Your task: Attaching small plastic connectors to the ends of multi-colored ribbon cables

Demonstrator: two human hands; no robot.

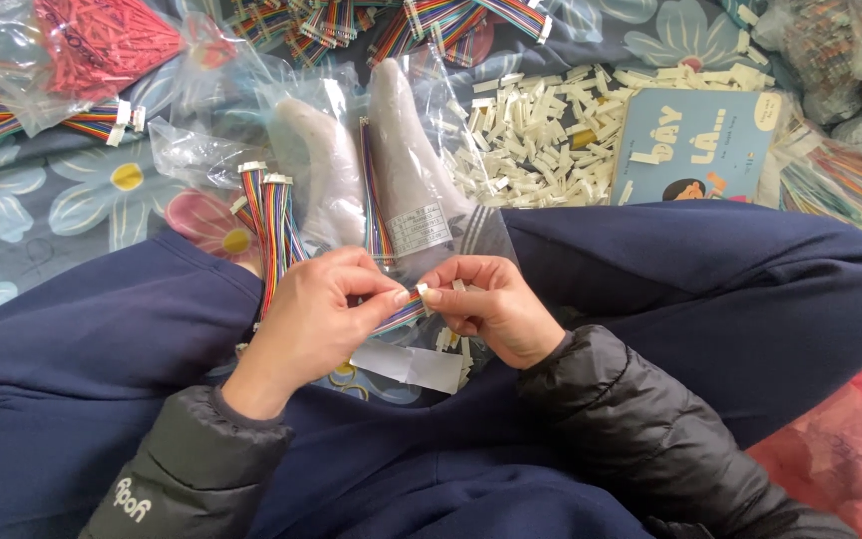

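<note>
Both hands meet right over the lap, in the gap between the crossed legs. The left hand has thumb and forefinger pressed together on a short rainbow ribbon cable, and the right hand pinches a tiny white connector right at the cable's end. So both grips are closed pinches, fingertips nearly touching each other.

My guess is the cable handles floppy and weighs next to nothing, so it's best held close to the end, or the flat wires will just bend away. The connector looks like hard plastic, small and a bit slick, easy to drop into the clothes; hold it by its sides, not the open face.

The surface is a soft blanket with a big flower print, not a desk at all. More rainbow cables lie just past the left knee, beside two feet in grey socks under clear bags. A heap of loose white connectors is spread toward the far right of the blanket, touching a blue book. A bag of red parts sits in the far left corner, and more cable bundles lie along the far edge. Nothing of the room itself shows.
</note>
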